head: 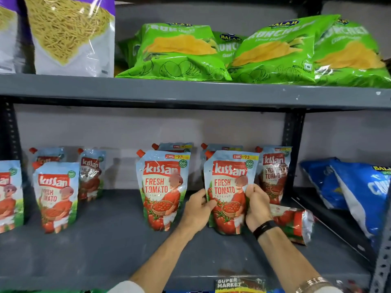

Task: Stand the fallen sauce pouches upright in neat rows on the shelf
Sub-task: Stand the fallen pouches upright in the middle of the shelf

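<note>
Several red-and-blue ketchup pouches stand on the grey lower shelf [105,240]. One upright pouch [229,187] in the front row is held from both sides: my left hand [196,210] grips its left edge and my right hand [257,208] its right edge. Another upright pouch [163,189] stands just to its left. A fallen pouch [294,223] lies on its side on the shelf behind my right wrist. More pouches stand at the back and at the far left [56,195].
Blue snack bags [359,197] lean at the right end of the shelf beside a dark upright post [293,149]. Green chip bags [275,51] and noodle-snack bags [69,34] fill the shelf above. A gap lies between the left and middle pouches.
</note>
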`<state>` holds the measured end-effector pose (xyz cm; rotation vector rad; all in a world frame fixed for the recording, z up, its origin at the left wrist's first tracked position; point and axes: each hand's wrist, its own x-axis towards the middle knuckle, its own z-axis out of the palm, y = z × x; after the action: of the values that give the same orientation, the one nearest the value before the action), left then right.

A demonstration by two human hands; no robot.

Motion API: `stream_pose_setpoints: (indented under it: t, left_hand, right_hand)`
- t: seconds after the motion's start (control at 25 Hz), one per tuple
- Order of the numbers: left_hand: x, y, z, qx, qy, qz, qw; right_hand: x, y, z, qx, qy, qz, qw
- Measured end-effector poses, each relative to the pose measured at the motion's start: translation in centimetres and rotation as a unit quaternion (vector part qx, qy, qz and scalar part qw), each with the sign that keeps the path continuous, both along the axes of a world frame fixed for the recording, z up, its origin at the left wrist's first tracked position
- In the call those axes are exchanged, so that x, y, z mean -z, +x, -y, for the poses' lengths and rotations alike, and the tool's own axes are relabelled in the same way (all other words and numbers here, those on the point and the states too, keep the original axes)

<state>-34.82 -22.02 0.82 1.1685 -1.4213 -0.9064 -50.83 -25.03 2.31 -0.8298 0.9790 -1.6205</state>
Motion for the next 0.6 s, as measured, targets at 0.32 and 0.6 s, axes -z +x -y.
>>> stream_pose_setpoints:
  t: [0.32,0.6]
  left_hand:
    - [0.7,1.2,2.2,-0.013,-0.016,-0.033,0.999]
    - [1.4,2.8,1.6,0.059,0.056,0.071,0.994]
  right_hand:
    - [0.8,-0.1,2.5,-0.079,-0.050,-0.033,0.995]
    - [0.4,-2.5,1.4,-0.124,-0.062,-0.231,0.963]
